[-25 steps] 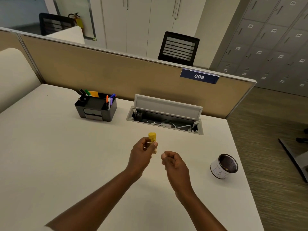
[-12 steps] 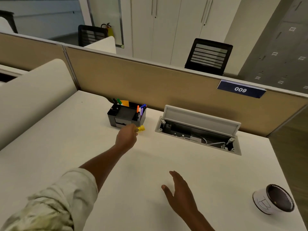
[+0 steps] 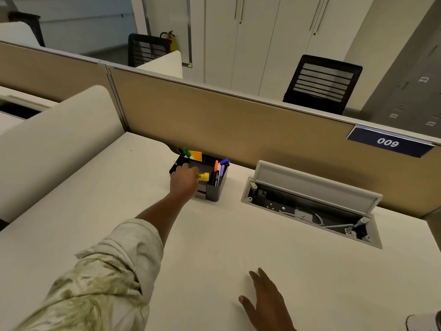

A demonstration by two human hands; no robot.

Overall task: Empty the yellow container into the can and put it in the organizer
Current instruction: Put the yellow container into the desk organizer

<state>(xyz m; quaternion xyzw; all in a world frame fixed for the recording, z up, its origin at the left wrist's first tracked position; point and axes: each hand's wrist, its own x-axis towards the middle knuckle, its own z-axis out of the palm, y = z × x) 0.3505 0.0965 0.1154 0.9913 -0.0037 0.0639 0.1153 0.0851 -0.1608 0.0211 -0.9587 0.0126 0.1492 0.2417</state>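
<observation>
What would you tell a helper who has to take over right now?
Left hand: stretched out to the black organizer at the back of the desk, with its grip shut on the yellow container, which lies on its side over the organizer's front part.
Right hand: open, flat on the desk, holding nothing.
Can: only its edge shows at the bottom right corner.
Done: the container is carried over to the organizer. Whether it was emptied cannot be seen from here.
Left: lower it into a compartment and let go.
</observation>
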